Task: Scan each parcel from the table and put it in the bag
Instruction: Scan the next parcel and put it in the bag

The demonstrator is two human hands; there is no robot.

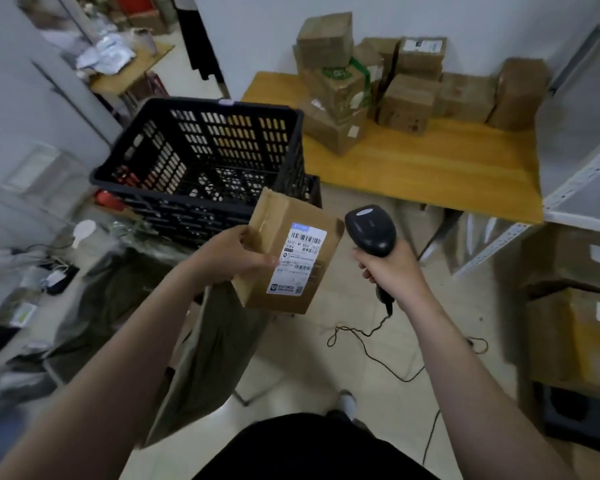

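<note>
While the left hand's fingers (pixel 257 259) were clamped on the left edge of a cardboard parcel (pixel 288 254), the parcel was held in the air with its white label (pixel 298 261) turned upward. The left hand (pixel 232 258) was seen above the open olive bag (pixel 201 341), just in front of a black crate (pixel 201 157). The right hand (pixel 392 268) was closed round the handle of a black scanner (pixel 371 230), whose head was kept just beside the parcel's right edge. A thin cable (pixel 368 351) was trailed across the floor. Further back, more parcels (pixel 388 88) were stacked on the wooden desk (pixel 430 168).
</note>
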